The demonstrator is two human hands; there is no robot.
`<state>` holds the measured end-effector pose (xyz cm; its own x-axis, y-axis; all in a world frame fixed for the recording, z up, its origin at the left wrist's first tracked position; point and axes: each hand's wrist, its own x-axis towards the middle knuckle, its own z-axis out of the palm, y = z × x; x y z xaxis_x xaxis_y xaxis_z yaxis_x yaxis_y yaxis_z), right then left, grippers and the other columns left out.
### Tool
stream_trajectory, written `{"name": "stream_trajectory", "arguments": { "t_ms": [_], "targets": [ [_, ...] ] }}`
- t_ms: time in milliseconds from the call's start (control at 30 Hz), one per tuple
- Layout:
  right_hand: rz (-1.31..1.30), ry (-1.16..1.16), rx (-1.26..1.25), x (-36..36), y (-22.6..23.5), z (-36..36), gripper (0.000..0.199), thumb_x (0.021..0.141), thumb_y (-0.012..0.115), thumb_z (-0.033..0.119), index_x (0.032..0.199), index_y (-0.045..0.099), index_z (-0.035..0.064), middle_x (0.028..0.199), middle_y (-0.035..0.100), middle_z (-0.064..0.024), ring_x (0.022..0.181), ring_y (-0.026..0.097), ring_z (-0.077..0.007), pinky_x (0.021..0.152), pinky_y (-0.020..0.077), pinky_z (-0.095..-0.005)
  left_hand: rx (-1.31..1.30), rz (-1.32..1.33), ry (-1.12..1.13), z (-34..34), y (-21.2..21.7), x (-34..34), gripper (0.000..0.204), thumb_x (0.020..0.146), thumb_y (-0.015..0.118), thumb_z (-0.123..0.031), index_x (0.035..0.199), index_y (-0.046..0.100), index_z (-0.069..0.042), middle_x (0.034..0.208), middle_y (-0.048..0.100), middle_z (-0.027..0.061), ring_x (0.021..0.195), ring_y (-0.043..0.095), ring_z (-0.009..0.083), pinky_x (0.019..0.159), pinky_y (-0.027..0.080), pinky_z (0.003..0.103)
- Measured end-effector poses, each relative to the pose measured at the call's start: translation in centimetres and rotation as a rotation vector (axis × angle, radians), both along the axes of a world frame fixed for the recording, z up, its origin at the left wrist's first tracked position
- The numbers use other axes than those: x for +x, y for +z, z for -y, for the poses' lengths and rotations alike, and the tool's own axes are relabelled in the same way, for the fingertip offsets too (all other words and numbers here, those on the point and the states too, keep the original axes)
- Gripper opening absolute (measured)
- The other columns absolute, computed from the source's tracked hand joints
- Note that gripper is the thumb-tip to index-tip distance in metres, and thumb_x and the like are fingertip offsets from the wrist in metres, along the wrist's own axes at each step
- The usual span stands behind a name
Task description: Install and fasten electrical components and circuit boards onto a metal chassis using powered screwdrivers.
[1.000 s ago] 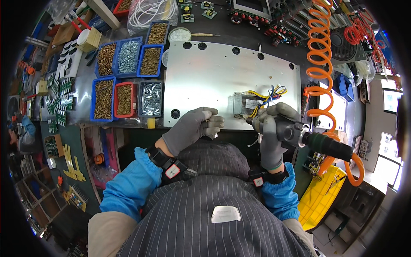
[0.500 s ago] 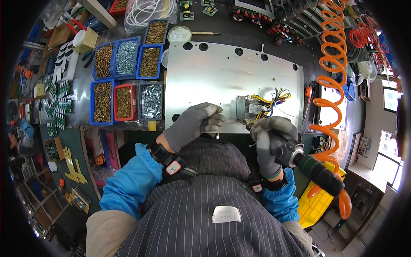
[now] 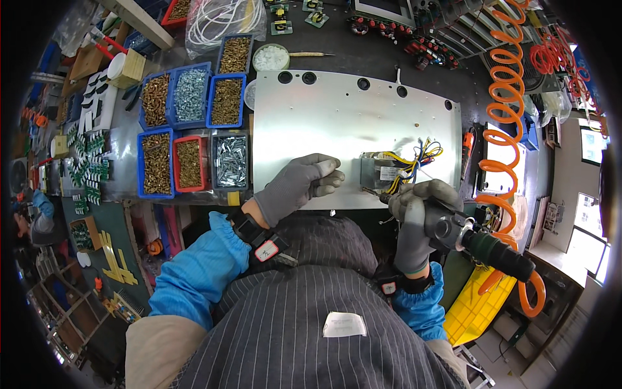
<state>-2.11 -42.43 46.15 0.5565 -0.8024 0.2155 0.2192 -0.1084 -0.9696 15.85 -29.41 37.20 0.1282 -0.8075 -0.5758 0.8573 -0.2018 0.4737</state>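
Observation:
A flat silver metal panel point(image 3: 304, 129) with black-rimmed holes lies on the bench. Near its front right stands a small metal box point(image 3: 370, 174) with a white label, and a bundle of yellow, blue and black wires point(image 3: 424, 157) spreads beside it. In my right hand point(image 3: 414, 227), gloved in grey, is a black power screwdriver point(image 3: 499, 254), its bit pointing left at the box's front lower edge. Whether the bit touches a screw is too small to tell. My left hand point(image 3: 298, 183), also gloved, hovers over the panel's front edge, left of the box, fingers curled; their contents are hidden.
Blue bins point(image 3: 155, 163) and a red bin point(image 3: 189, 163) of brass-coloured and silver fasteners stand left of the panel. An orange coiled hose point(image 3: 508, 142) hangs at the right. A round tub of white bits point(image 3: 271, 58) sits behind, with a yellow crate point(image 3: 476, 305) low at right.
The whole view has shifted slightly. The screwdriver's rear end has swung a little to the right, while its bit stays by the box. My left hand keeps its curled pose.

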Motion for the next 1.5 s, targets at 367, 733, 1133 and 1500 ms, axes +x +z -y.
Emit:
{"name": "stream_trajectory", "arguments": {
  "t_ms": [367, 733, 1133, 1500],
  "targets": [
    [-0.071, -0.035, -0.069, 0.8, -0.2, -0.9, 0.038, 0.086, 0.059, -0.011, 0.12, 0.048, 0.0038, 0.094, 0.063, -0.0112, 0.082, 0.064, -0.0175, 0.075, 0.0564, -0.0329, -0.04, -0.033, -0.026, -0.2, -0.1, 1.1, 0.032, 0.103, 0.056, -0.024, 0.121, 0.057, 0.002, 0.097, 0.065, 0.0073, 0.081, 0.062, 0.0071, 0.067, 0.054, 0.018],
    [0.208, -0.006, -0.026, 2.6, 4.0, -0.8, 0.047, 0.088, 0.065, 0.0, 0.132, 0.05, 0.0067, 0.095, 0.06, -0.0102, 0.073, 0.059, -0.0211, 0.06, 0.0539, -0.0338, -0.039, -0.02, -0.096, -0.5, 1.8, 2.2, 0.039, 0.103, 0.057, -0.031, 0.124, 0.055, 0.001, 0.098, 0.059, 0.0037, 0.082, 0.057, 0.0043, 0.071, 0.053, 0.018],
    [0.326, -0.025, 0.04, 3.9, 8.4, 3.4, 0.048, 0.088, 0.051, 0.006, 0.136, 0.05, 0.0033, 0.1, 0.053, -0.0078, 0.078, 0.056, -0.0151, 0.075, 0.0541, -0.034, -0.258, -0.264, -0.03, 2.2, 5.2, -0.1, 0.042, 0.105, 0.053, -0.034, 0.127, 0.054, 0.001, 0.096, 0.056, -0.0007, 0.078, 0.053, 0.0019, 0.069, 0.05, 0.015],
    [0.268, -0.07, 0.27, 3.8, 7.1, 11.2, 0.04, 0.091, 0.056, 0.004, 0.13, 0.05, 0.0019, 0.107, 0.058, -0.012, 0.091, 0.059, -0.0185, 0.087, 0.0522, -0.0379, 0.054, 0.14, 0.086, 5.3, 5.5, -1.8, 0.041, 0.101, 0.057, -0.037, 0.122, 0.06, -0.002, 0.109, 0.065, 0.004, 0.094, 0.061, 0.0097, 0.087, 0.052, 0.026]
  ]
}}
